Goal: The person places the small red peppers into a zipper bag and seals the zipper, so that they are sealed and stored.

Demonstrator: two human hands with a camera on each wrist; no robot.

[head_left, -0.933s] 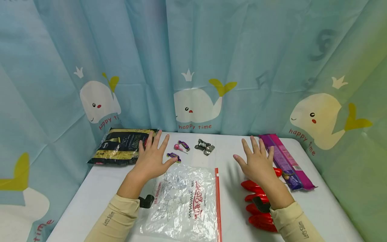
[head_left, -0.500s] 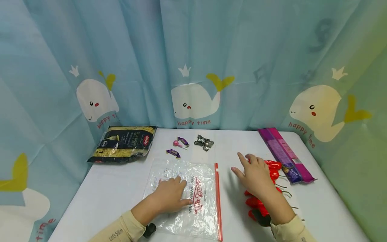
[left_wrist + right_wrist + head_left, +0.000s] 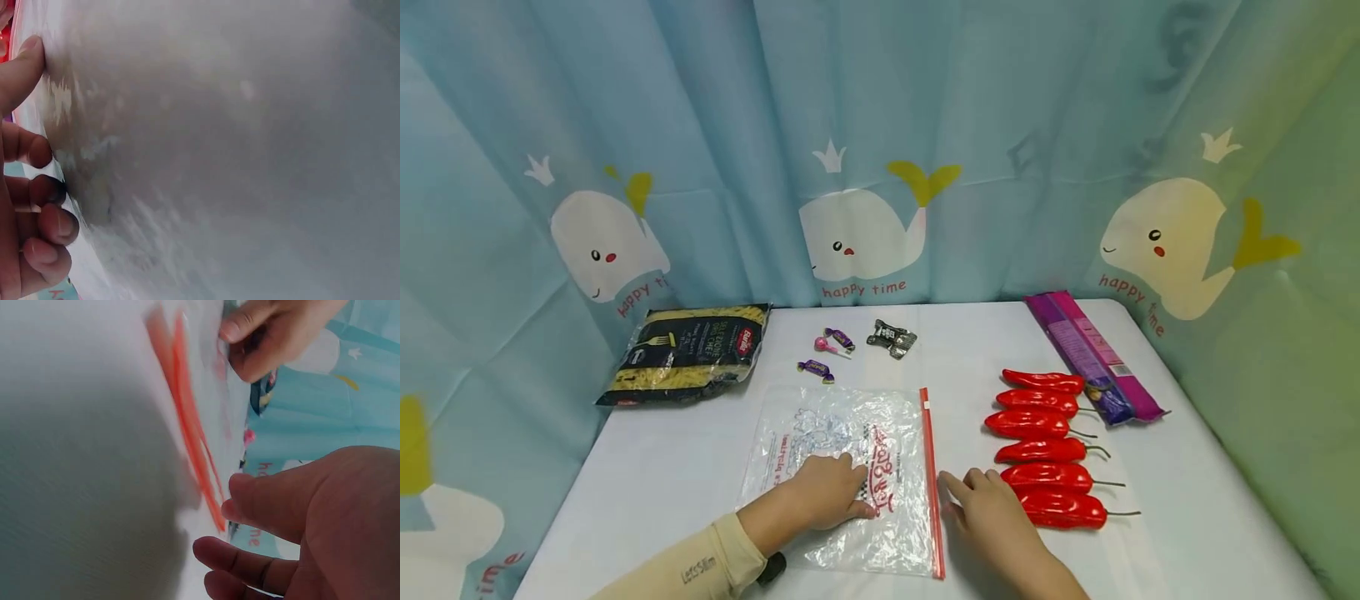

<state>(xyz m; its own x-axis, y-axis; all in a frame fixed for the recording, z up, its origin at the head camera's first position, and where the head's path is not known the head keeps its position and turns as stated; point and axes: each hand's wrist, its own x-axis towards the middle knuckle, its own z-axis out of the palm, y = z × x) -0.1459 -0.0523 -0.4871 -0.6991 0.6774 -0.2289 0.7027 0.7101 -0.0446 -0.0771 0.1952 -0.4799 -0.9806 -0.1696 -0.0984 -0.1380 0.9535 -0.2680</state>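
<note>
A clear zip bag (image 3: 880, 446) with red printing lies flat on the white table, its red zip edge (image 3: 932, 483) on the right. My left hand (image 3: 831, 493) rests on the bag's middle. In the left wrist view its fingertips (image 3: 59, 225) are loosely bent and touch the plastic, pinching nothing that I can see. My right hand (image 3: 992, 521) is just right of the red edge. Seen from the right wrist, the thumb and fingers (image 3: 250, 559) are apart and close to the red strip (image 3: 190, 419), holding nothing.
Several red chili peppers (image 3: 1041, 451) lie in a column right of the right hand. Behind them is a purple packet (image 3: 1086, 354). Wrapped candies (image 3: 816, 368), a pink lollipop (image 3: 822, 343), a black wrapper (image 3: 891, 337) and a pasta bag (image 3: 692, 350) lie toward the back curtain.
Both hands were raised and spread above the table. My left hand has come down onto the bag; my right hand has moved down and left from over the peppers to the bag's red edge.
</note>
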